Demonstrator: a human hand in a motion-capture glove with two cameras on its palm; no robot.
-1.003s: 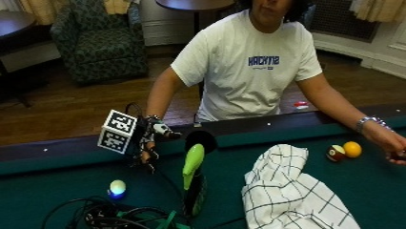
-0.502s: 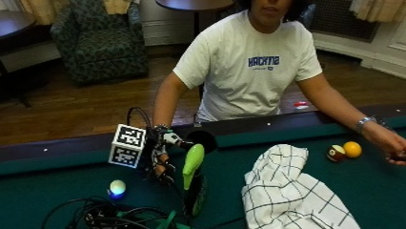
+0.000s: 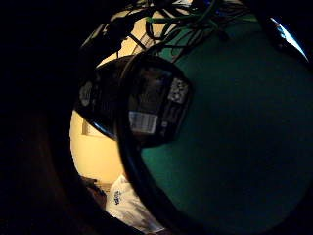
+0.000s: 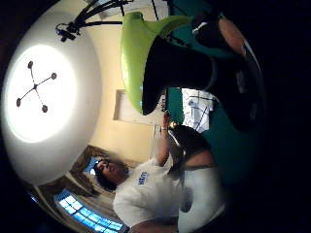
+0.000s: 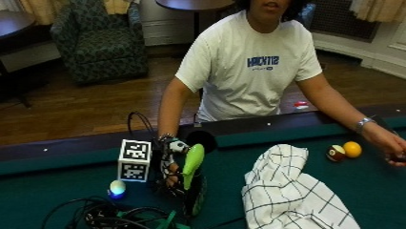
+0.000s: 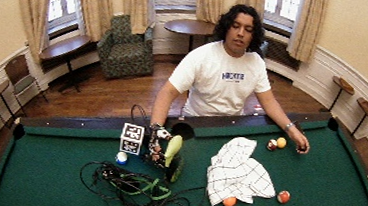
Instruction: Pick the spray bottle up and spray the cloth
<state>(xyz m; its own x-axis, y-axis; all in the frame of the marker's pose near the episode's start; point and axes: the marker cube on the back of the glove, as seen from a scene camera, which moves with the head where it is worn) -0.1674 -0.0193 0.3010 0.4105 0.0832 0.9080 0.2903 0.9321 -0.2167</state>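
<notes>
Person in a white T-shirt [image 5: 254, 71] sits behind a green pool table [image 5: 279, 152]. Gloved right hand [image 5: 168, 160] is at the spray bottle [image 5: 193, 183], which stands upright on the felt near the table's side pocket [image 5: 202, 139]. Bottle has a lime-green trigger head [image 5: 192, 160] over a dark body. The hand sits against the side of the head and neck, fingers curled toward it. Grip looks wrapped on the bottle, though full contact is hard to confirm from the outside view. Thumb-side palm view shows the green head [image 4: 141, 53] and dark neck filling the near field, so the bottle is right at the palm. Little-finger-side palm view shows the dark labelled body [image 3: 146, 105] close over the green felt.

White checked cloth [image 5: 292, 195] lies crumpled on the felt beside the bottle, apart from it. Bare left hand [image 5: 393, 145] rests on the felt at the far side, near 2 balls: 1 dark striped [image 5: 335, 152], 1 orange [image 5: 352, 149]. A small pale ball [image 5: 117, 187] sits near the gloved hand. Wide view shows 2 more orange balls [image 6: 229, 202] [image 6: 283, 196] by the cloth's near edge.
</notes>
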